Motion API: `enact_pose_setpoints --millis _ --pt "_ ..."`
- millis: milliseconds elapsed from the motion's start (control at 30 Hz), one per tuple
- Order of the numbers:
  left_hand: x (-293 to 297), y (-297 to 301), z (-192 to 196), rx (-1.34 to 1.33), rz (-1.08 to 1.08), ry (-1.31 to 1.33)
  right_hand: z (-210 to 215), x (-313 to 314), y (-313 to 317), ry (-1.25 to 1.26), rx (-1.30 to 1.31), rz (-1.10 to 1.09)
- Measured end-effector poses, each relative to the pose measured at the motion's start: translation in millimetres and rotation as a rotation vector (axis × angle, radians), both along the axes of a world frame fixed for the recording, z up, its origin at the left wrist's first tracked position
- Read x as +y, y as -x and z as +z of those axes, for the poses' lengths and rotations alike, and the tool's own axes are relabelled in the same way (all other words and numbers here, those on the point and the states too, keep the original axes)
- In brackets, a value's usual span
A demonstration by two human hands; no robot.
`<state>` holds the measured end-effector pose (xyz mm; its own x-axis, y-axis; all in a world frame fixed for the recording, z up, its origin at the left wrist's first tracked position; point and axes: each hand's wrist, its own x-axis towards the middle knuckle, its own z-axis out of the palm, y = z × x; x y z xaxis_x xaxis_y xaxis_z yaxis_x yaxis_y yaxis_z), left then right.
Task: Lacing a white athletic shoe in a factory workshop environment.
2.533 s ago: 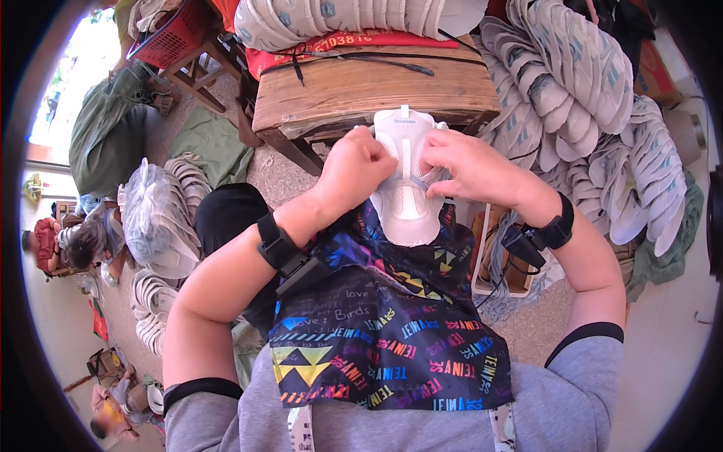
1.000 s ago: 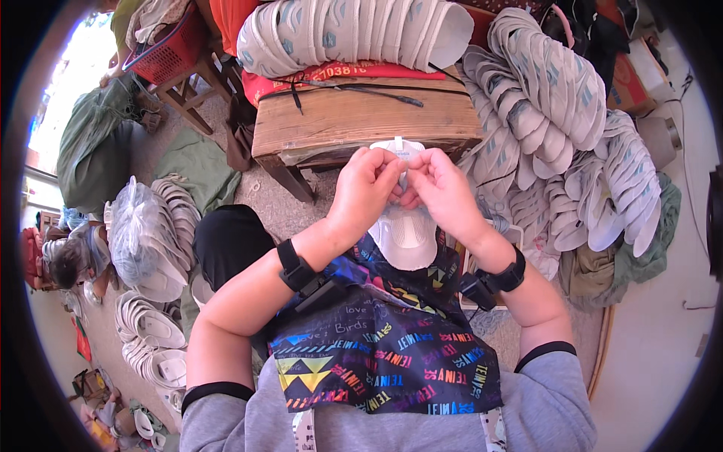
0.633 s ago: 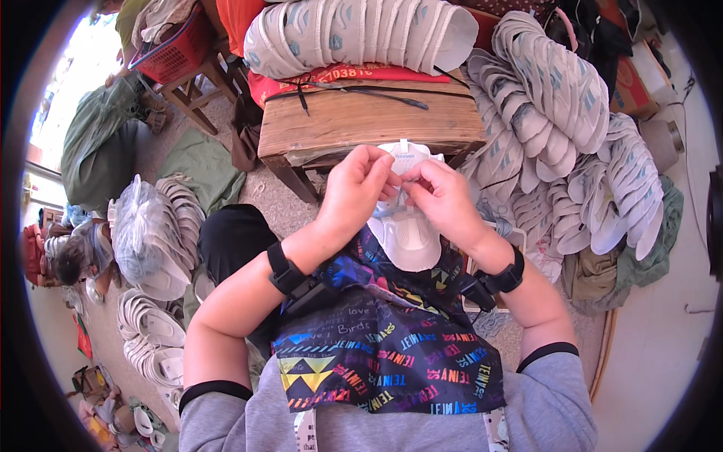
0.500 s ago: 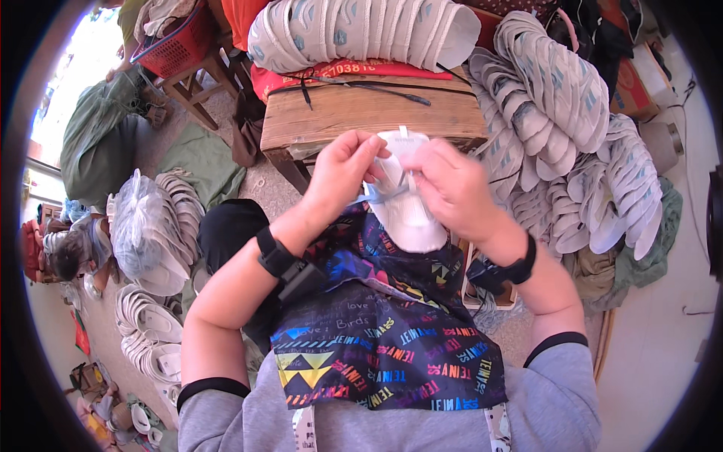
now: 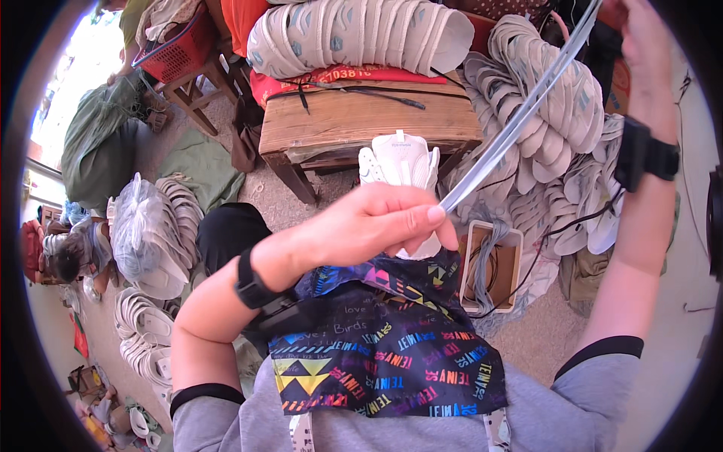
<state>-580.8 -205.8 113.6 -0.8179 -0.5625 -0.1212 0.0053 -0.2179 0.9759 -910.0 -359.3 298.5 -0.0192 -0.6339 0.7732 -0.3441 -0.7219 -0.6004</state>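
Observation:
A white shoe upper (image 5: pixel 401 154) with a pull tab lies on my lap, just beyond my left hand, which hides its middle and most of its lower end. My left hand (image 5: pixel 395 215) is closed, pinching a pale grey-blue shoelace (image 5: pixel 520 120) over the shoe. From there the lace runs taut in doubled strands to the upper right. Raised far out at the top right, my right hand (image 5: pixel 644 34) is closed at the other end of the lace; the picture's dark rim cuts off some of its fingers.
A wooden stool (image 5: pixel 369 120) ahead carries a row of nested shoe uppers (image 5: pixel 361 38). More uppers (image 5: pixel 550 83) are heaped at right. A white box (image 5: pixel 493 267) by my right knee holds loose laces. Wrapped uppers (image 5: pixel 143 233) and a red basket (image 5: pixel 177 45) are at left.
My right hand has swung from the shoe up to the far right, drawing the lace out long. My left hand has moved down and right across the shoe. The white box is now uncovered.

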Motion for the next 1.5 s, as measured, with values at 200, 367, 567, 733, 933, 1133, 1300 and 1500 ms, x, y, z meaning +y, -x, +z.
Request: enact_pose_setpoints --millis 200,367,567,733,933,1133,1300,1500 --pt "-28.4 -21.3 2.5 0.498 0.396 0.011 -159.2 28.1 -8.8 0.006 0.699 -0.333" --pt "-19.5 -29.9 -102.0 -0.187 0.831 0.237 -244.4 135.9 -77.3 -0.599 0.712 0.284" --pt "13.7 -23.2 -130.9 -0.471 0.594 0.639 -280.0 166.2 -91.8 -0.42 0.901 0.005" --pt "8.8 -19.5 -130.9 -0.614 0.588 0.762 -288.0 168.3 -91.6 -0.388 0.769 0.043" --pt "3.9 -26.0 -137.6 -0.596 0.681 0.424 -298.4 161.7 -97.7 -0.252 0.569 -0.175" --pt "3.7 -39.0 -129.7 -0.48 0.603 0.014 -309.0 165.2 -83.1 -0.049 0.699 -0.383" --pt "3.4 -45.4 -131.2 0.257 0.35 -0.82 -321.4 188.3 -74.2 -0.283 0.638 -0.262" --pt "6.8 -39.0 -137.3 0.436 0.222 -0.99 -302.0 196.4 -76.0 -0.44 0.486 -0.144"
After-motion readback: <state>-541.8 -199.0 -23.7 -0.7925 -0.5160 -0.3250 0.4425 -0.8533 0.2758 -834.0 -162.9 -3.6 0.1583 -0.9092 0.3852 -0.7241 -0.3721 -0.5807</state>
